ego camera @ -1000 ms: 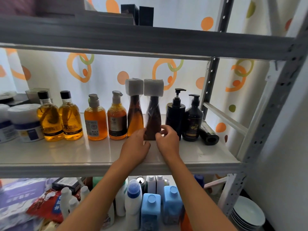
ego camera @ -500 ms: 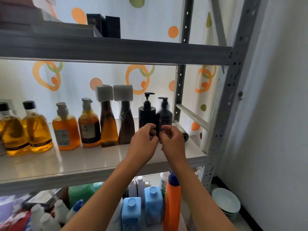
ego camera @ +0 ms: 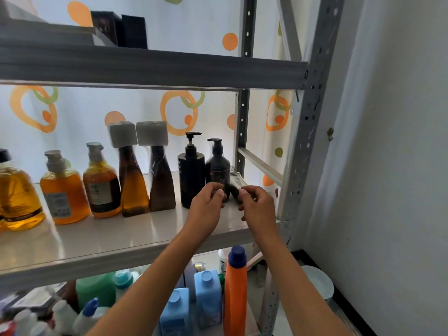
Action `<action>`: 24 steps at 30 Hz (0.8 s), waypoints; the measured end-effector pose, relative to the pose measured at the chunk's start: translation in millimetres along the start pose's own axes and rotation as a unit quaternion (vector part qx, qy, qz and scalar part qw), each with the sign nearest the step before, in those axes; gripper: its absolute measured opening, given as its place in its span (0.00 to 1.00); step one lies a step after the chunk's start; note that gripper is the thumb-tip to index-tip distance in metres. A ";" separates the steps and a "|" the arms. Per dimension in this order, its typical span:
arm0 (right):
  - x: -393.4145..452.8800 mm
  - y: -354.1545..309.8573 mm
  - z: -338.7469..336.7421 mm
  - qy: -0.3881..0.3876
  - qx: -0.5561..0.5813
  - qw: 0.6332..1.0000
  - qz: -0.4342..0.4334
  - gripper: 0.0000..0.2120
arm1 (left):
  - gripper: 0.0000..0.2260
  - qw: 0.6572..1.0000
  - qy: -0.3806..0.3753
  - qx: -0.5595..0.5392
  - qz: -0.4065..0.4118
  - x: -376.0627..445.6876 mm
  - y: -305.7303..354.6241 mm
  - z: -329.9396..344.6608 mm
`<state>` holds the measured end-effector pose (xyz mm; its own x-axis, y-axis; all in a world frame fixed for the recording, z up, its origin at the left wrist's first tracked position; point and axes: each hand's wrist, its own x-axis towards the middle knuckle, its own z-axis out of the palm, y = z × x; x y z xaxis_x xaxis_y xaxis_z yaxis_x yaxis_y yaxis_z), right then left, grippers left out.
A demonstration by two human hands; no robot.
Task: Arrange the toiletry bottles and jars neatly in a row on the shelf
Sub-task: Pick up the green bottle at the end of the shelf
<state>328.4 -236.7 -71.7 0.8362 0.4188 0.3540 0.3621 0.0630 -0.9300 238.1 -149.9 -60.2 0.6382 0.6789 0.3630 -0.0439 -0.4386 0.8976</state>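
Note:
On the white shelf [ego camera: 97,238] bottles stand in a row: amber bottles [ego camera: 63,192] at the left, two tapered white-capped bottles [ego camera: 133,185], a cylindrical black pump bottle [ego camera: 191,170] and a rounded black pump bottle [ego camera: 218,168]. Behind that last one a dark bottle [ego camera: 236,179] lies on its side at the shelf's right end. My left hand [ego camera: 208,204] is curled in front of the rounded pump bottle, fingertips at its base. My right hand [ego camera: 257,204] is curled beside the lying bottle's dark cap, with nothing clearly gripped. Both hands hide the bottle bases.
A grey upper shelf beam [ego camera: 145,69] carries black boxes [ego camera: 121,27]. The perforated metal upright [ego camera: 303,141] and the wall close off the right side. Below stand blue bottles [ego camera: 208,294] and an orange bottle [ego camera: 235,292], with stacked white bowls [ego camera: 317,284] on the floor.
Both hands left the tapered bottles and moved right to the black pump bottles. They were pressed together half a second ago and have since drawn slightly apart. The view swung right.

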 end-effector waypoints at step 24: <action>51.5 11.3 11.7 0.004 -0.419 0.907 0.040 0.29 | 0.13 0.999 0.010 0.016 0.040 5.8 -2.1 12.3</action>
<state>370.7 -203.8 -65.1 0.8757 0.3848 0.2917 0.4827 -0.6800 -0.5519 251.4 -152.3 -63.1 0.6187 0.6518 0.4385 -0.0688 -0.5110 0.8568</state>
